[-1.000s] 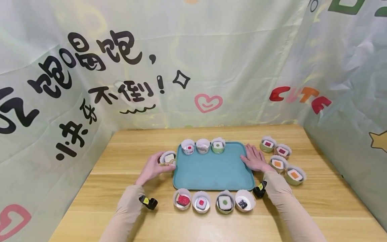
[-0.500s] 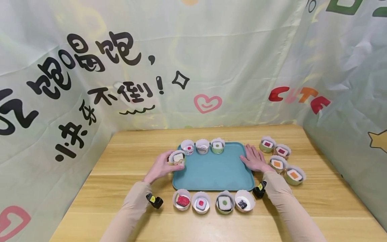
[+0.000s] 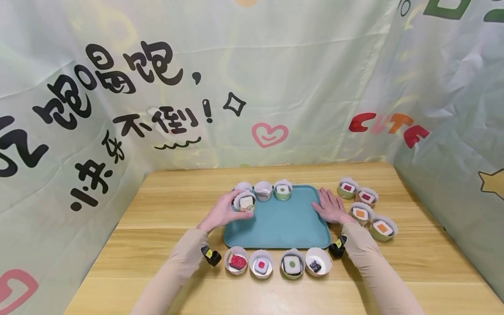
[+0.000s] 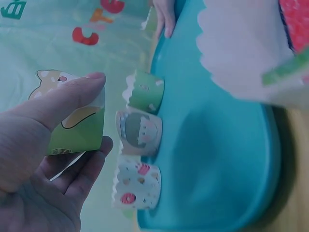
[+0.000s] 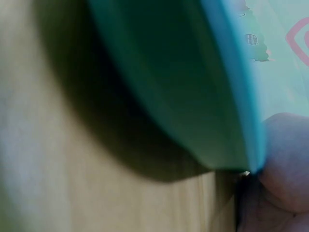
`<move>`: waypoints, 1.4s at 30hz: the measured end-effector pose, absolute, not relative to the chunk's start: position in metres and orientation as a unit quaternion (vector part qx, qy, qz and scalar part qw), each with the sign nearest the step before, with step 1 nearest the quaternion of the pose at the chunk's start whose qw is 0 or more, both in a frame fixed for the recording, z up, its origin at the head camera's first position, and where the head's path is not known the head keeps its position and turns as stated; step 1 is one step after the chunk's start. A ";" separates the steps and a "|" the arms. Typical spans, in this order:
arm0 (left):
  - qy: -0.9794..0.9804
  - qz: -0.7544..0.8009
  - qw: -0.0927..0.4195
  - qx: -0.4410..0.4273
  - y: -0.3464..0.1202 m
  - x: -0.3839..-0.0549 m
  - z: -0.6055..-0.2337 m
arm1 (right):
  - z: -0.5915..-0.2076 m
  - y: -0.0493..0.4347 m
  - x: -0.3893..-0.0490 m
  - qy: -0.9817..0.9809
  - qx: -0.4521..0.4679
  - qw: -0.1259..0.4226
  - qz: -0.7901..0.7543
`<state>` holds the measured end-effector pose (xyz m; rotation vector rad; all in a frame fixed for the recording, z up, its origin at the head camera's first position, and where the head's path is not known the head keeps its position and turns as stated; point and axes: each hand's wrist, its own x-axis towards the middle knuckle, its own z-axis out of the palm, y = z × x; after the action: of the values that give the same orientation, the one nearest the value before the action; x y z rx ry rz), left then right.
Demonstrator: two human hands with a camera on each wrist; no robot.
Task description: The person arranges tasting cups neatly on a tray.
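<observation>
My left hand (image 3: 223, 212) grips a paper baking cup (image 3: 246, 203) over the left part of a teal tray (image 3: 283, 227). A white block-shaped piece sits in that cup. In the left wrist view, thumb and fingers hold the cup (image 4: 82, 128), which is green with a cartoon animal. Three more cups line the tray's back edge: a white one (image 4: 137, 183), partly hidden in the head view, one with a cartoon face (image 4: 140, 130), and a green one (image 4: 145, 92). My right hand (image 3: 331, 208) lies with extended fingers at the tray's right edge.
Several cups stand in a row before the tray, including one with a red piece (image 3: 237, 261) and one with a dark piece (image 3: 316, 264). On the right, several cups (image 3: 382, 228) hold white pieces with orange or dark red centres. Printed cloth (image 3: 315, 87) walls the wooden table (image 3: 177, 192).
My left hand has carried the held cup rightward, from beside the tray's left edge to over the tray. It now partly covers the leftmost back cup. My right hand has stayed in place.
</observation>
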<state>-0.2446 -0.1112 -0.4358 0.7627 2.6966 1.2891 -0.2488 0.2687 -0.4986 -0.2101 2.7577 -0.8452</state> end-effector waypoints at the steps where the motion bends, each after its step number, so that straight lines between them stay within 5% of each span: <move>1: 0.874 0.415 0.029 0.252 -0.109 -0.245 -0.435 | -0.500 0.269 -0.249 0.947 -0.072 0.124 -0.287; 42: 0.877 0.345 0.059 0.328 -0.012 -0.294 -0.410 | -0.499 0.271 -0.248 0.942 -0.078 0.123 -0.302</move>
<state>-0.2935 -0.0116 -0.4097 0.9945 2.6569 1.0459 -0.2483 0.2712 -0.4993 -0.2278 2.7476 -0.8820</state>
